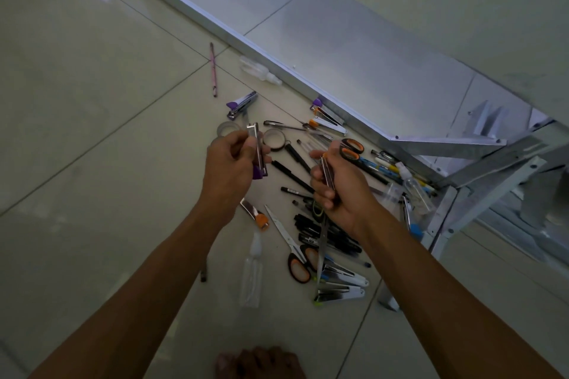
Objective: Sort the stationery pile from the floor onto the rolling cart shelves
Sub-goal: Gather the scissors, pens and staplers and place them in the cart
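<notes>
A stationery pile lies on the tiled floor: pens, scissors, staplers, tape rolls, small clear bottles. My left hand grips a purple-and-metal stapler, held upright above the pile. To its right, my right hand is curled round another metal stapler, also lifted off the floor. The rolling cart stands behind the pile, its metal shelf edge running diagonally from upper left to lower right.
A pink pencil lies apart at upper left. A clear bottle rests by the cart's edge, another near my left forearm. The cart's leg and caster stand right of the pile. My foot shows at the bottom.
</notes>
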